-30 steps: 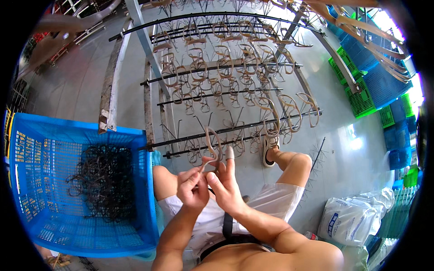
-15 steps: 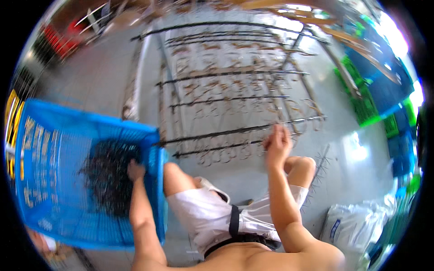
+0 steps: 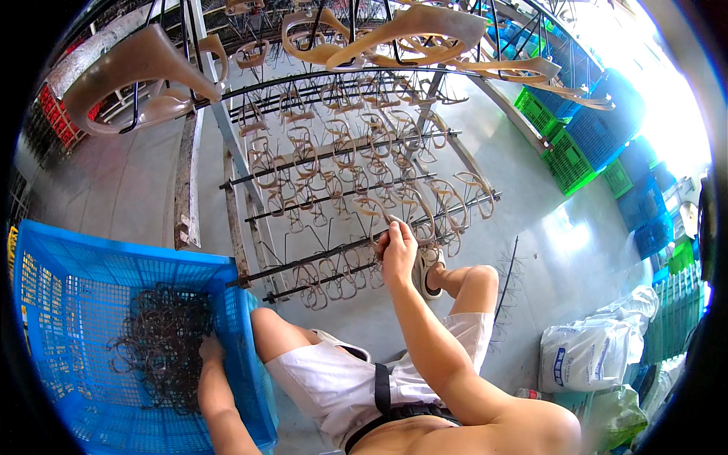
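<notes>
My right hand [image 3: 398, 254] is closed in a pinch at the front bars of a metal rack [image 3: 362, 244], gripping the edge of a tan eyeglass frame [image 3: 370, 205]. More tan eyeglass frames [image 3: 334, 186] hang in rows along the rack's bars, on thin wire prongs. To the left, my left hand [image 3: 211, 349] reaches into a blue plastic basket [image 3: 125, 254]. It touches the right side of a heap of dark brown eyeglass frames [image 3: 163, 341] there. The fingers of this hand are mostly hidden in the heap.
Large tan eyeglass frames [image 3: 409, 34] hang close overhead on upper bars. A loose pronged bar [image 3: 506, 280] leans at my right knee. White plastic bags [image 3: 588, 353] lie at the lower right. Green crates [image 3: 570, 163] and blue crates [image 3: 607, 114] stand along the right.
My right hand has moved left along the front bars. The view has tilted up, bringing in the large overhead frames, and is sharper. My left hand stays in the basket.
</notes>
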### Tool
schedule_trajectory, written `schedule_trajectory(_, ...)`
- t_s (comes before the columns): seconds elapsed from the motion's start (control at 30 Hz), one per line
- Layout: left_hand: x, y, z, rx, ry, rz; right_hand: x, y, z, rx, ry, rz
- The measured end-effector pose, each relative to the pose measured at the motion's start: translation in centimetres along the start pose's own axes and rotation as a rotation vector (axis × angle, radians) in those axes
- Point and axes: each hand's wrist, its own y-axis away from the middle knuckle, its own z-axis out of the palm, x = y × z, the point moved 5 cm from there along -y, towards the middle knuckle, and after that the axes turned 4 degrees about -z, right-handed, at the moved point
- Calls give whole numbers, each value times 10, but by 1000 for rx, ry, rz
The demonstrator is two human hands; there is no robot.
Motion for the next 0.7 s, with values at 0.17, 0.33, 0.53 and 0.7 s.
schedule_trajectory(0.17, 15, 28, -73, 40, 64, 23, -2, 2, 2, -33, -24, -11)
schedule_trajectory(0.33, 5, 51, -131, -30, 947, 287, 3, 10, 12, -99, -25, -43)
schedule_trajectory(0.53, 7, 97, -154, 152, 1360, 293, -8, 26, 16, -130, 417, -196)
schedule_trajectory(0.7, 4, 107, -123, 210, 1810, 258, -2, 18, 7, -106, 578, -274)
